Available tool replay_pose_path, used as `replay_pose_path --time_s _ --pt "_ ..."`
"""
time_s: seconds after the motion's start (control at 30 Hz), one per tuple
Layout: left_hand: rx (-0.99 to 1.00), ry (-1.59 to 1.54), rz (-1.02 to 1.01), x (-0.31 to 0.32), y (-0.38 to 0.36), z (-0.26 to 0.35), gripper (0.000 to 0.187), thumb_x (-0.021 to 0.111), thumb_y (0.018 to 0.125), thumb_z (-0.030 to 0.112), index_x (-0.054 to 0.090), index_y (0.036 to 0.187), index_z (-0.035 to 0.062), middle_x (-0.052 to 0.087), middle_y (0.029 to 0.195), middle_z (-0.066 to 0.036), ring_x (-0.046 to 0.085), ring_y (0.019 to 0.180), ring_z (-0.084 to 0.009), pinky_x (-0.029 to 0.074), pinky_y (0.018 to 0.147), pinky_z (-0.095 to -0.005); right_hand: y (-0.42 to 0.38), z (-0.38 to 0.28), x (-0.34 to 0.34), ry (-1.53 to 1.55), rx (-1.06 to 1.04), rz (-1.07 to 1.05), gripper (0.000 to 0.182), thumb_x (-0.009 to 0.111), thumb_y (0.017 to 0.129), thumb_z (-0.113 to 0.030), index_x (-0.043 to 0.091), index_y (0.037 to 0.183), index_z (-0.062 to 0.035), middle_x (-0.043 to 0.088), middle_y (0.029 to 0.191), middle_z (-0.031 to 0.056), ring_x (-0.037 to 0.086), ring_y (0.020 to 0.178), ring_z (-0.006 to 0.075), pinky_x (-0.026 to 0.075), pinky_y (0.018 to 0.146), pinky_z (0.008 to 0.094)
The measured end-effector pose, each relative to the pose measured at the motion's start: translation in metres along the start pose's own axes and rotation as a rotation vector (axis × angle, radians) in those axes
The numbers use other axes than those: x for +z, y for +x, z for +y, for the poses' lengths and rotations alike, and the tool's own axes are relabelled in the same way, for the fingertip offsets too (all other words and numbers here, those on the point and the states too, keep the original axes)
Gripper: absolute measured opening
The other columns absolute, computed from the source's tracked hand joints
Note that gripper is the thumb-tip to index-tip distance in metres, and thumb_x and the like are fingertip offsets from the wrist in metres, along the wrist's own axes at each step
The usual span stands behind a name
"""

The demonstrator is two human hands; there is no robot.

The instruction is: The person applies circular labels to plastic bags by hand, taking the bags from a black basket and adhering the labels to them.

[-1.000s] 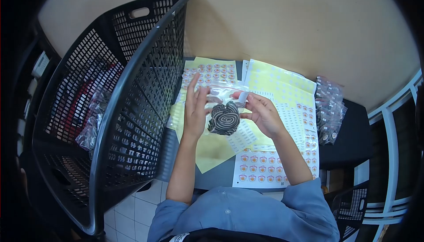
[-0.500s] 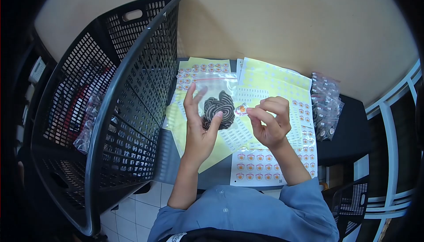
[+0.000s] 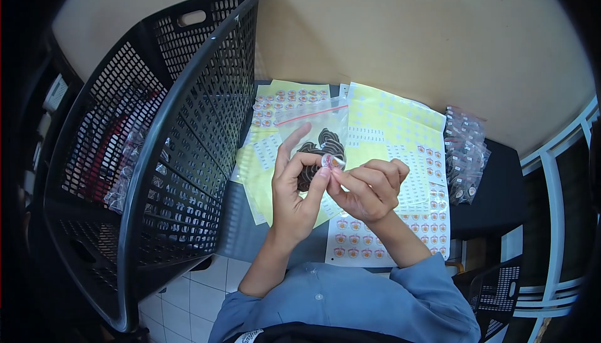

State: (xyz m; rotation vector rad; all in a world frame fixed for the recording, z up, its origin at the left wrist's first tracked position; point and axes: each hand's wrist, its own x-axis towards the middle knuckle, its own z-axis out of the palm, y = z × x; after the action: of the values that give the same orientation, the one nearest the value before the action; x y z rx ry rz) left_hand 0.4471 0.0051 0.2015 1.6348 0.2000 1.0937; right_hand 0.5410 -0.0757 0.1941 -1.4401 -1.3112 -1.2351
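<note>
A clear zip bag (image 3: 313,116) with a red seal line holds a dark cloth (image 3: 330,138) with pale wavy stripes. My left hand (image 3: 294,196) is closed at the bag, one finger behind the plastic and the index finger and thumb in front. Between that thumb and index finger is a small round sticker (image 3: 332,162) with a red and orange print. My right hand (image 3: 369,189) pinches the sticker's lower edge, its fingertips meeting the left thumb. Both hands are above the sticker sheets, and they cover part of the cloth.
A tall black plastic basket (image 3: 188,114) stands at left, with bagged items (image 3: 128,174) inside. Yellow backing sheets (image 3: 397,114) and a white sheet of round stickers (image 3: 360,243) lie on the dark table (image 3: 241,224). Packed zip bags (image 3: 464,152) are piled at right.
My right hand has moved left, bringing the sticker to the bag. My left index finger has curled in front of the bag to meet it. The bag has tilted.
</note>
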Motion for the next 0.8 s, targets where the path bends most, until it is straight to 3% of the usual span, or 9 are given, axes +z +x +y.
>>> replay_pose_path --time_s 0.13,0.23,0.37,0.43,0.53,0.8 --pt "-0.001 0.116 0.009 -0.003 -0.001 -0.001 0.006 0.053 0.075 0.005 0.055 0.076 -0.0007 0.04 0.118 -0.016 0.05 0.078 -0.0117 0.04 0.064 -0.0219 0.003 0.003 -0.002 0.088 0.031 -0.108 0.018 0.071 0.058 -0.016 0.061 0.073 -0.0167 0.05 0.068 -0.0066 0.047 0.063 0.0113 0.027 0.067 0.0275" --pt "-0.049 0.142 0.018 -0.002 -0.001 0.002 0.004 0.053 0.074 0.003 0.055 0.075 -0.001 0.041 0.118 -0.016 0.051 0.078 -0.0129 0.04 0.063 -0.0221 0.012 0.004 -0.011 0.351 0.196 -0.197 0.019 0.071 0.057 -0.017 0.062 0.073 -0.0137 0.051 0.069 -0.0018 0.047 0.066 0.0142 0.028 0.067 0.0276" --pt "-0.004 0.139 0.043 -0.003 0.005 0.0 0.003 0.052 0.074 0.001 0.054 0.074 -0.0013 0.041 0.118 -0.017 0.053 0.08 -0.015 0.042 0.064 -0.0228 0.02 0.007 -0.005 0.259 0.266 -0.11 0.019 0.071 0.057 -0.017 0.061 0.073 -0.0126 0.051 0.07 -0.0012 0.048 0.066 0.0137 0.028 0.066 0.0271" --pt "0.092 0.287 0.017 -0.006 0.001 0.0 0.003 0.052 0.073 0.0 0.054 0.075 -0.002 0.041 0.117 -0.018 0.054 0.083 -0.0179 0.043 0.065 -0.0239 0.021 0.01 -0.009 0.183 0.204 -0.201 0.016 0.069 0.057 -0.015 0.06 0.07 -0.0127 0.052 0.069 -0.0016 0.049 0.066 0.0134 0.028 0.067 0.0271" --pt "0.027 0.284 -0.012 -0.006 0.002 0.009 0.004 0.053 0.073 0.0 0.054 0.076 -0.0026 0.041 0.116 -0.019 0.055 0.086 -0.0202 0.044 0.067 -0.0254 0.021 0.007 -0.012 0.124 0.184 -0.264 0.012 0.067 0.057 -0.012 0.06 0.066 -0.013 0.052 0.067 -0.0018 0.049 0.065 0.0137 0.028 0.068 0.0276" --pt "0.058 0.266 -0.091 -0.007 0.001 0.0 0.01 0.055 0.073 0.001 0.055 0.081 -0.0032 0.044 0.112 -0.019 0.054 0.092 -0.0221 0.047 0.067 -0.0262 0.022 0.007 -0.011 0.248 0.423 -0.373 0.011 0.067 0.06 -0.011 0.057 0.062 -0.0101 0.052 0.066 0.0009 0.05 0.066 0.0156 0.029 0.069 0.0283"
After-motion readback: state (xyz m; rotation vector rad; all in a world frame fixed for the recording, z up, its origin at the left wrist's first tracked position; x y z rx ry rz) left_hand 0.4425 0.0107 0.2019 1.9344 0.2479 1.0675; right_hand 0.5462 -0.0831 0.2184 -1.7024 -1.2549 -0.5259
